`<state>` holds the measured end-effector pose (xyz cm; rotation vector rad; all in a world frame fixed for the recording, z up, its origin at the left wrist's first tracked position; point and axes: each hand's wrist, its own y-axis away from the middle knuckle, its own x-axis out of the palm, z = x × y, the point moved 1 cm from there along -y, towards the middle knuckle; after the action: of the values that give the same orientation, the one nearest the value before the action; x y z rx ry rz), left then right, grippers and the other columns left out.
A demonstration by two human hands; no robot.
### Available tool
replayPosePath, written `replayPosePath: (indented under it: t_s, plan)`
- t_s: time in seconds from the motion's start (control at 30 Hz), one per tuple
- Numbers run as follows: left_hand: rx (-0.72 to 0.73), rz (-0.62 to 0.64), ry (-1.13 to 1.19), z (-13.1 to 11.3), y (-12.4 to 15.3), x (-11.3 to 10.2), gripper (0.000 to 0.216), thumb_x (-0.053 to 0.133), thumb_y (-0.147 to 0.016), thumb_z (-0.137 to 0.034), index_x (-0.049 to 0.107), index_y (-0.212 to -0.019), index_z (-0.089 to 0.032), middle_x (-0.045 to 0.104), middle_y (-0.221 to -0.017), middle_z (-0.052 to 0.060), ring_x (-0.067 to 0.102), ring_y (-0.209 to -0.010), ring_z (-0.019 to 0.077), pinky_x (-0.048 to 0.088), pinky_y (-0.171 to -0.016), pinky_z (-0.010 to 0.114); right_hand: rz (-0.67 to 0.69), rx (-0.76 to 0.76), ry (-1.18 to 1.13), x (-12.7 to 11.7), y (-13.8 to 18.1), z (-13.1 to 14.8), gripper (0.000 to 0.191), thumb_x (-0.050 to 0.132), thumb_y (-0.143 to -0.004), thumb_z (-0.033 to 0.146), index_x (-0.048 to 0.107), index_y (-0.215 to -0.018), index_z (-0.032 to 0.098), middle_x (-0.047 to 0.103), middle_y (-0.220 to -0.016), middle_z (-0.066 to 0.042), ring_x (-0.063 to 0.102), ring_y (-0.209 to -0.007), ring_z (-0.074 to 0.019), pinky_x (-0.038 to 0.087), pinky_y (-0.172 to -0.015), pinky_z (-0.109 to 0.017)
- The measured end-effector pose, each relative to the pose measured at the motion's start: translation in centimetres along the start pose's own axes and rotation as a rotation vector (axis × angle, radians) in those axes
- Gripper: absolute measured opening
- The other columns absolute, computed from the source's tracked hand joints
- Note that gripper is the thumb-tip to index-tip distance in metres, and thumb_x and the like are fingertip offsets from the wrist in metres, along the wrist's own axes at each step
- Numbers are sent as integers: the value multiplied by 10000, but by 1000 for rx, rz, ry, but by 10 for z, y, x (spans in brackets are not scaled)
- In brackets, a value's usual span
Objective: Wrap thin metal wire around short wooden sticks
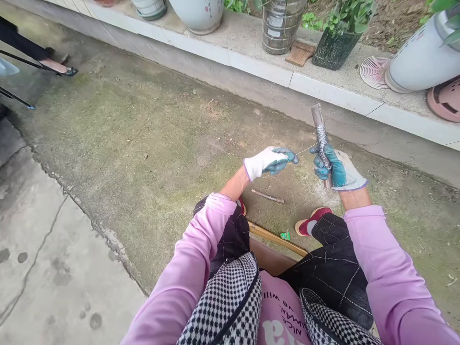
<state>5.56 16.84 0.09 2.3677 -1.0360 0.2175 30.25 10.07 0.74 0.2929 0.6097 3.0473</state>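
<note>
My right hand [332,167], in a white and teal work glove, is wrapped round a short wooden stick [317,115]. Silvery wire [321,139] is wound about the stick's middle, and its upper end points up and slightly left. From the winding a thin strand [306,149] runs left to my left hand [276,160], gloved the same way, whose fingers are pinched on it. The strand looks taut. Below my hands, a thinner stick [268,196] lies on the ground, apparently with something wound round its middle.
A low tiled ledge [258,72] crosses the far side, bearing several plant pots [282,26] and a pink coil-like disc [374,72]. A wooden bar [276,238] and a small green packet [285,235] are between my feet. Another person's foot [70,71] shows at upper left.
</note>
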Motion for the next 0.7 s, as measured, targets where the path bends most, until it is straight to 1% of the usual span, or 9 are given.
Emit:
replayPosePath:
  t_s: [0.1, 0.2, 0.3, 0.4, 0.47, 0.53, 0.57, 0.63, 0.7]
  plan:
    - [-34, -72, -96, -6, 2, 1, 105, 726, -1040, -198, 782, -972, -140, 604, -583, -52, 447, -441, 72, 432, -486, 188, 4, -24, 14, -1, -3, -2, 626, 1003, -825, 802, 706, -940, 262, 436, -614, 79, 352, -469, -104, 325, -412, -249]
    - [-109, -185, -194, -3, -2, 4, 153, 685, -1029, -106, 765, -903, -137, 644, -622, -21, 571, -545, 97, 485, -557, 199, 68, -40, 12, -1, 1, -1, 646, 983, -841, 839, 746, -992, 257, 428, -619, 82, 351, -473, -104, 329, -415, -253]
    - [-110, -269, -223, 3, -6, 5, 222, 670, -1023, -54, 747, -833, -139, 641, -638, -6, 574, -594, 104, 473, -587, 222, 260, 36, 103, -1, 10, 2, 703, 978, -812, 868, 797, -1024, 223, 459, -590, 74, 361, -451, -111, 308, -398, -275]
    - [-63, -278, -243, 4, -7, 0, 219, 700, -974, -44, 732, -783, -147, 636, -661, -19, 546, -616, 89, 430, -595, 212, 527, 219, 360, 1, 16, 3, 679, 1011, -759, 788, 829, -1004, 182, 569, -613, 32, 457, -469, -133, 363, -423, -297]
    - [-45, -300, -282, 3, -6, -5, 179, 725, -952, -83, 747, -788, -151, 615, -658, -36, 529, -618, 84, 409, -591, 198, 603, 312, 542, 3, 16, 0, 605, 990, -767, 726, 829, -989, 187, 613, -658, 16, 510, -513, -145, 414, -471, -304]
    - [-45, -347, -316, 3, -5, -9, 133, 730, -951, -129, 775, -829, -154, 600, -658, -44, 528, -616, 85, 414, -586, 189, 561, 337, 758, 6, 9, -5, 474, 919, -850, 661, 814, -952, 210, 619, -678, 14, 524, -547, -152, 429, -519, -307]
    - [-48, -370, -329, 3, -5, -10, 122, 726, -952, -142, 778, -842, -156, 597, -661, -45, 528, -612, 86, 420, -582, 187, 500, 326, 900, 7, 4, -8, 388, 885, -893, 599, 795, -907, 222, 622, -680, 9, 530, -566, -158, 428, -544, -308]
    - [-42, -381, -341, 5, -6, -8, 124, 716, -952, -145, 764, -839, -158, 584, -656, -46, 518, -600, 85, 421, -568, 185, 328, 267, 1186, 8, -9, -11, 280, 835, -947, 445, 726, -797, 236, 636, -687, -15, 561, -620, -176, 425, -595, -314]
    - [-39, -330, -325, 6, -6, -2, 133, 693, -967, -138, 766, -858, -159, 585, -648, -44, 527, -594, 90, 434, -559, 184, 154, 212, 1308, 6, -21, -11, 297, 796, -981, 365, 657, -748, 243, 652, -701, -42, 599, -666, -195, 441, -625, -318]
